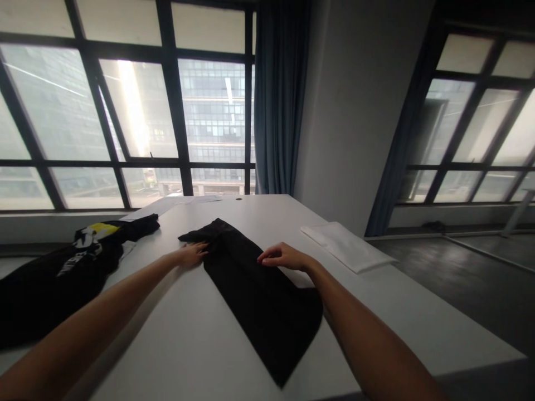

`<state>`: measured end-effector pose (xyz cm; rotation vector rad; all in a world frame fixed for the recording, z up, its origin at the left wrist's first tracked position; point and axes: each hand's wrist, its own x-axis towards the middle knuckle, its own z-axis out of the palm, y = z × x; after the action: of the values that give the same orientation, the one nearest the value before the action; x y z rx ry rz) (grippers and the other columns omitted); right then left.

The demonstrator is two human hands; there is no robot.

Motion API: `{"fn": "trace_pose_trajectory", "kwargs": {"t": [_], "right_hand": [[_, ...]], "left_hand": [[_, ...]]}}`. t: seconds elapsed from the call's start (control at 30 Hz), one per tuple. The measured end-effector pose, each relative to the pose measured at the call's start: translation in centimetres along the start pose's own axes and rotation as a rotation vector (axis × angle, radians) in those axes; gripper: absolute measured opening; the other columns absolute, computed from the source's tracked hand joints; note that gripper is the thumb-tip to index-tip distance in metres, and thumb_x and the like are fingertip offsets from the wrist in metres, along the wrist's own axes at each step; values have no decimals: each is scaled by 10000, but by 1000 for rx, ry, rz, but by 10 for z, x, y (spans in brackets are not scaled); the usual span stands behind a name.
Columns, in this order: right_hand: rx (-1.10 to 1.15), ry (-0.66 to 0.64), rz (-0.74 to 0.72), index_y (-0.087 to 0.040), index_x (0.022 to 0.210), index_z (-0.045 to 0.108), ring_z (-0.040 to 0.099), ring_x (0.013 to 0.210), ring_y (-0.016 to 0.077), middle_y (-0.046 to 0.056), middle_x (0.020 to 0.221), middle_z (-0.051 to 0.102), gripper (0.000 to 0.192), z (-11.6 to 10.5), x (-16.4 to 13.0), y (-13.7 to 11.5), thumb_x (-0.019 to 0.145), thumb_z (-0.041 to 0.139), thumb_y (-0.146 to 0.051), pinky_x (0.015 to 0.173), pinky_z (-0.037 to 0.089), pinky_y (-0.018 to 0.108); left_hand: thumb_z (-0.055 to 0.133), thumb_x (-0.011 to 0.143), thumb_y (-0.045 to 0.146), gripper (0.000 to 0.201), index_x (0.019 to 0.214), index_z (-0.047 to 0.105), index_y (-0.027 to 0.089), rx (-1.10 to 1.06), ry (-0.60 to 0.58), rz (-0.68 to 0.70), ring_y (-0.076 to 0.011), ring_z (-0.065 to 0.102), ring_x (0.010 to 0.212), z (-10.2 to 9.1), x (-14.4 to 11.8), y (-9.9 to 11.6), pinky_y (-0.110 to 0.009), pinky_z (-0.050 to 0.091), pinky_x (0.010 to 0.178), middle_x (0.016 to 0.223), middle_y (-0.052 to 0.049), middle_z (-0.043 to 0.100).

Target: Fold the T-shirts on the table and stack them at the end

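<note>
— What are your fingers doing?

— On my left hand (191,255) they lie flat and close together, tips resting on the left edge of the black cloth (254,289), pinning it so it cannot slide. My right hand (282,257) is curled, fingertips bent down and bunched on the cloth's right edge; whether they actually pinch a fold I cannot tell from here.

— And the cloth itself?

— It lies folded into a long strip on the white table (188,345), running from the far left between my hands to the near right, where its rounded end sits close to the table's edge. Both hands are at the far end, one on each side, which keeps the strip even across its width.

— Anything else around?

— A heap of dark clothes (54,284) with a yellow patch lies at the left, well apart from my left hand, out of the way of the strip. A folded white sheet (346,246) rests on the right side of the table, beyond my right hand. Some papers (167,205) sit at the far edge, by the windows.
</note>
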<state>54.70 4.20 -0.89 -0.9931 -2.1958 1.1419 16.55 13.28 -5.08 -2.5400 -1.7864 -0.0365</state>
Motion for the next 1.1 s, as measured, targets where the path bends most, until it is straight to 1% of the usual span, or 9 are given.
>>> {"fn": "trace_pose_trajectory", "kwargs": {"t": [0.07,0.2,0.33,0.4,0.47,0.6,0.73,0.9,1.1], "right_hand": [[-6,7,-13,-194,1072,756,656,1016,238,66,1063,738,514,-1,0,1,718,750,-566,925,499,358],[-77,11,52,-213,1078,760,657,1031,247,48,1063,741,461,-6,-3,5,735,746,-521,955,488,368],[-210,-21,84,-258,1048,770,624,1130,263,29,1148,720,395,2,3,11,703,786,-450,1018,451,371],[-295,-12,39,-267,1051,767,591,1189,273,38,1248,675,402,10,9,13,682,810,-422,1054,426,383],[-370,58,-34,-252,1084,756,566,1225,275,66,1321,626,406,19,14,12,711,795,-407,1089,396,400],[-424,118,-122,-249,1190,708,519,1286,268,83,1391,568,432,34,19,7,804,716,-444,1122,365,417],[-468,26,-68,-263,1199,706,514,1292,292,76,1417,549,484,52,23,3,754,770,-442,1128,359,440],[-560,72,-116,-260,1166,726,548,1253,289,83,1372,590,445,71,26,-6,769,752,-459,1112,378,438],[-515,89,-224,-242,1273,664,520,1285,282,105,1416,548,519,88,31,-15,837,671,-523,1114,375,446]], "left_hand": [[361,936,485,592,1483,420,268,19,-9,-15,-281,443,1365,-2,12,11,-467,292,1140,1474,-119,500],[347,938,365,616,1529,316,191,75,102,-169,-392,276,1438,-14,21,11,-668,211,1088,1561,-203,331],[297,951,301,557,1472,405,135,75,203,-262,-402,481,1291,-27,17,19,-608,371,992,1456,-232,476],[277,971,385,544,1430,472,168,52,167,-208,-361,549,1231,-25,7,35,-532,424,975,1432,-185,523],[287,965,518,595,1443,466,212,1,106,-118,-330,522,1279,-17,-12,54,-474,416,1016,1489,-139,475],[307,912,698,768,1537,308,252,-124,-75,51,-333,275,1456,4,-65,75,-505,259,1142,1610,-113,245],[274,933,687,757,1562,217,270,-149,-121,115,-299,97,1503,4,-98,51,-563,72,1178,1632,-84,97],[283,950,646,732,1555,244,236,-125,-158,37,-296,109,1503,-17,-111,15,-594,34,1172,1628,-103,133],[345,933,683,700,1531,303,320,-204,-134,196,-262,154,1499,-14,-139,24,-497,79,1206,1625,-30,195]]}}
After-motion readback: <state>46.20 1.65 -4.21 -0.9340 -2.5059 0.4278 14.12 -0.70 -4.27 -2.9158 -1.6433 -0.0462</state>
